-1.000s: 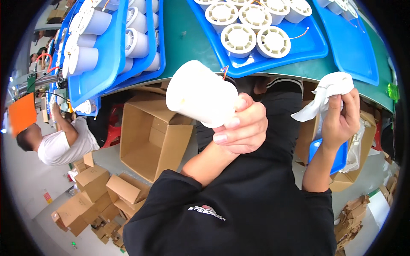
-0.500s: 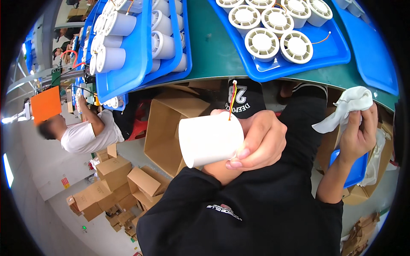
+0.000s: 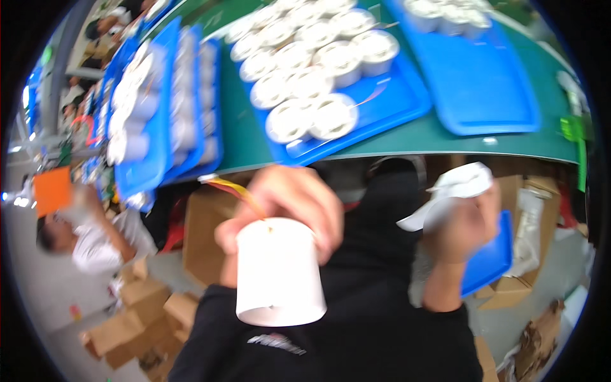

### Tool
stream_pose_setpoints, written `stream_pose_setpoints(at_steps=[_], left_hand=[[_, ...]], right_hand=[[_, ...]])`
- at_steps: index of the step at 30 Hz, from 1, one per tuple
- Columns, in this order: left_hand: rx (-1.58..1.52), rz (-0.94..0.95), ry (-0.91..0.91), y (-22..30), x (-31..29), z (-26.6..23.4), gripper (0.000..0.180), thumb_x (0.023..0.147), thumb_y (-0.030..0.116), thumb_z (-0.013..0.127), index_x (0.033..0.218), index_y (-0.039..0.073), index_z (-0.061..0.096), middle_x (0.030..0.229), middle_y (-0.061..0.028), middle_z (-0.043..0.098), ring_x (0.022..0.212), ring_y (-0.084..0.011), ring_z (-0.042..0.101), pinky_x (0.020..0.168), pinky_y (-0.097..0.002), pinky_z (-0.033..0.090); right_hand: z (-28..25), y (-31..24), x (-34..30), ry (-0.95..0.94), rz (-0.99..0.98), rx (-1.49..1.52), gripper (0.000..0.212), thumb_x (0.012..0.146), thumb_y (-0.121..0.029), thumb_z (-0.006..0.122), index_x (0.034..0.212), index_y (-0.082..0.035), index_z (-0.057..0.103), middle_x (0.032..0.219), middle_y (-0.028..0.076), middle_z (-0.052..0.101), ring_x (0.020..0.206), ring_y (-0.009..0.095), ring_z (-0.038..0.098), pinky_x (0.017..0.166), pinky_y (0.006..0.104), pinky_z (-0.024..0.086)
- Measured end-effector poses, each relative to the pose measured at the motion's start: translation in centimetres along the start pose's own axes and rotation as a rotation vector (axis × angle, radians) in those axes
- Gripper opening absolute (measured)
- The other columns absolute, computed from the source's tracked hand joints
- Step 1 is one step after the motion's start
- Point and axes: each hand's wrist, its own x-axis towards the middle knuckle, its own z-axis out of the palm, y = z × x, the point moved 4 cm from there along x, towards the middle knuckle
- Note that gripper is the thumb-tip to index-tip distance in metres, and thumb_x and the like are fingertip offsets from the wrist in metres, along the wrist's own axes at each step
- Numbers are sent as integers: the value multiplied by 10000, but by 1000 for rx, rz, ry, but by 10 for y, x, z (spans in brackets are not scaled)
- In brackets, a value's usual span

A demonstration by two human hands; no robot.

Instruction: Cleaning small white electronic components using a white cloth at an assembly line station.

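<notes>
My left hand [image 3: 296,204] grips a white plastic cylinder [image 3: 277,274] from behind, holding it in front of my chest. The cylinder's wider rim points down toward my body, and red and yellow wires [image 3: 238,191] with a small white plug come out near its upper end. Off to the right, my right hand [image 3: 461,226] is closed on a white cloth [image 3: 458,184], apart from the cylinder. That hand is smeared by motion. Beyond the table edge, a blue tray [image 3: 388,105] carries many similar white cylinders [image 3: 334,116] with vented tops.
Stacked blue trays of white cylinders [image 3: 130,146] stand at the left of the green table [image 3: 369,149]. Another blue tray [image 3: 487,95] lies at the right, partly filled. Cardboard boxes [image 3: 114,331] are on the floor, and a person in a white shirt [image 3: 108,242] sits at the left.
The view has shifted. My left hand has turned the cylinder, so its wide rim now points down instead of left. My right hand with the cloth has come closer to my body's middle.
</notes>
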Motion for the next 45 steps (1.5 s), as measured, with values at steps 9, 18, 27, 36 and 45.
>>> stream_pose_setpoints(at_steps=[9,18,27,36,45], left_hand=[[1798,-415,-168,-21,299,-27,409,753,363,678,929,-6,698,765,-153,674,714,-257,659,683,-355,518],[2118,-664,-409,-155,414,-138,501,647,458,703,797,-20,687,788,-176,674,772,-302,652,699,-406,519],[2236,-636,-380,-142,406,-165,553,695,499,711,1038,67,713,973,-185,638,1011,-311,595,878,-395,485],[2277,-236,-188,1,275,-29,483,770,484,691,1028,77,706,975,-168,610,968,-342,610,818,-418,516],[2392,-813,816,297,-50,3,523,812,488,644,1020,12,704,941,-168,677,882,-273,663,775,-353,523]], right_hand=[[-47,34,-26,184,192,192,64,735,39,629,799,43,630,753,90,542,665,196,526,561,278,391],[-73,56,-48,237,325,187,85,701,55,621,783,38,635,721,88,539,632,197,523,550,281,387],[-70,75,-46,197,434,262,88,700,58,606,782,37,629,747,99,561,664,206,546,573,290,404],[-23,54,-40,1,446,533,187,869,6,469,998,73,587,972,84,569,849,161,574,749,265,477],[49,-14,-38,-366,181,526,143,860,18,485,908,83,603,970,90,562,861,158,553,743,253,448]])
